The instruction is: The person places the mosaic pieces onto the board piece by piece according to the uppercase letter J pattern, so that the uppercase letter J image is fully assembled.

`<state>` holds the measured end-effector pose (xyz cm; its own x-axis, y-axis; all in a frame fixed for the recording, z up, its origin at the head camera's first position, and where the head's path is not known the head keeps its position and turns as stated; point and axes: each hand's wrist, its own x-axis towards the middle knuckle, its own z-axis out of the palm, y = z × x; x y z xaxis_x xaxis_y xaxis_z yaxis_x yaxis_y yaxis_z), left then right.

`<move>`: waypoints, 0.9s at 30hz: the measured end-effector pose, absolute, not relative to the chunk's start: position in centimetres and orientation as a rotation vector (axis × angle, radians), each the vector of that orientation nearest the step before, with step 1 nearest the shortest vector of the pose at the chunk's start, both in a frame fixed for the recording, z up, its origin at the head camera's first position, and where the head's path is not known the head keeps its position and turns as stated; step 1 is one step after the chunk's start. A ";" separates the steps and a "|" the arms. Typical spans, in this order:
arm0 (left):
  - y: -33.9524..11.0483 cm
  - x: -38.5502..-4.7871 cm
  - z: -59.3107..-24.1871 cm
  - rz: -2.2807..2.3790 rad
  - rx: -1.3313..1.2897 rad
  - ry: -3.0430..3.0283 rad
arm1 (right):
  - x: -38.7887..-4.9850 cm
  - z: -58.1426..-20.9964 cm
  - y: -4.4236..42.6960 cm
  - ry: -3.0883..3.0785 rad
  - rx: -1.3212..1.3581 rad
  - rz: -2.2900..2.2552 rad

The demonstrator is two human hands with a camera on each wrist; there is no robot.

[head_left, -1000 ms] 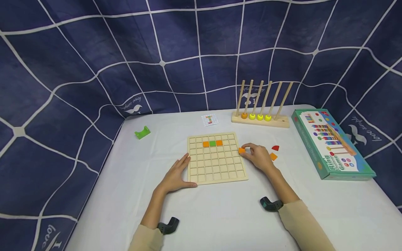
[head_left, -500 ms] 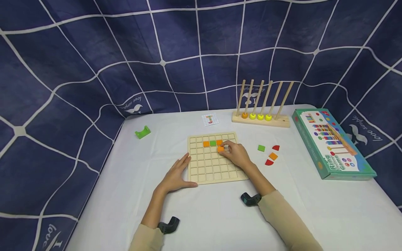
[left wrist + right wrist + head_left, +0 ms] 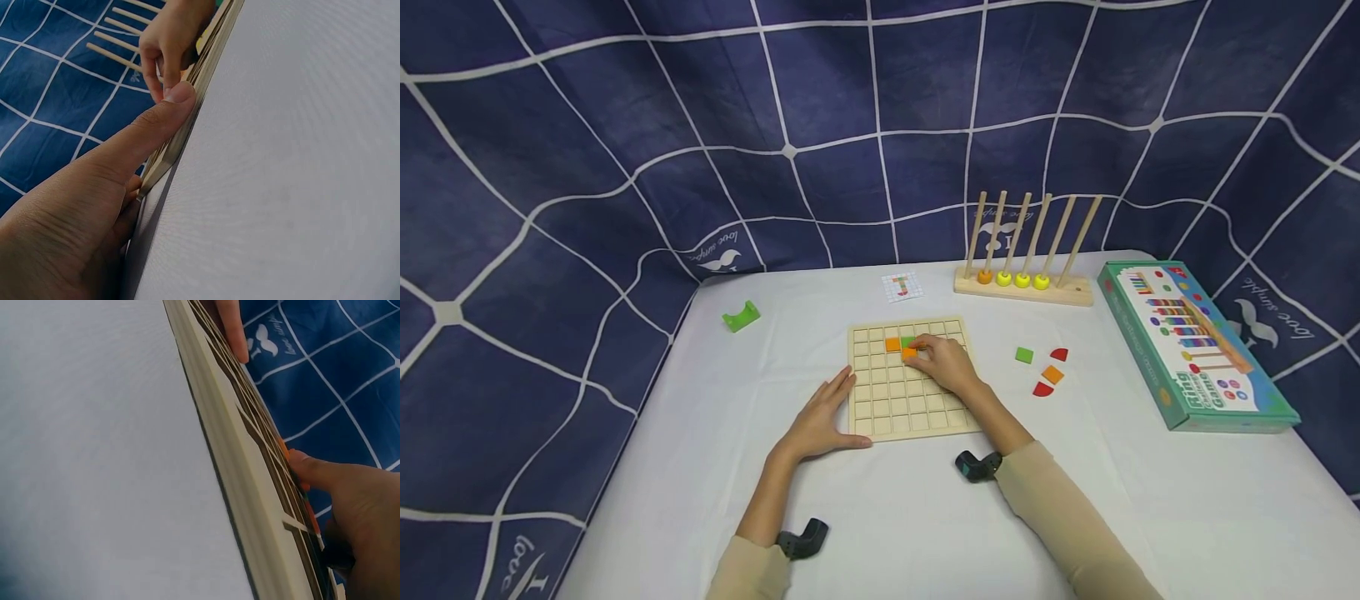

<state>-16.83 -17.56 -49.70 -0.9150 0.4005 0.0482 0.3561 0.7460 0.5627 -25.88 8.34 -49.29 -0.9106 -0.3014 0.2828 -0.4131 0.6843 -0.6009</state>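
Observation:
A pale wooden grid board (image 3: 917, 400) lies on the white table. My left hand (image 3: 816, 421) rests against its left side, fingers straight and thumb along the near edge. In the left wrist view, the left thumb (image 3: 156, 125) touches the board's rim. My right hand (image 3: 946, 363) pinches an orange square tile (image 3: 909, 354) between thumb and fingers over the second row. Just behind it, a green tile (image 3: 907, 342) sits in the top part of the grid, with an orange tile (image 3: 892, 344) left of it. The right fingers hide the cell to the green tile's right.
Right of the board lie a green tile (image 3: 1024, 355), an orange tile (image 3: 1052, 374) and red quarter-round pieces (image 3: 1042, 389). Behind stand a patterned card (image 3: 902, 287) and a peg rack (image 3: 1022, 290) with rings. A box (image 3: 1198, 350) is at right, a green curved piece (image 3: 741, 317) at left.
My right hand has carried the orange tile leftward from the board's right edge to below the green tile. The left hand has stayed in place.

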 end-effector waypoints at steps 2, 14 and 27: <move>-17.6 -16.8 -49.7 0.908 0.630 2.865 | -26.0 -49.3 8.2 -2.753 0.588 1.015; -17.6 -16.8 -49.6 0.924 0.635 2.864 | -26.0 -49.2 8.5 -2.770 0.618 1.018; -17.4 -16.8 -49.8 0.907 0.625 2.878 | -25.0 -49.0 9.9 -2.717 0.606 1.062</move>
<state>-16.80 -17.41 -49.82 -0.9160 0.3962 0.0626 0.3605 0.7449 0.5614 -25.00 9.94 -48.99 -0.9048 -0.3107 0.2911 -0.4258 0.6654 -0.6131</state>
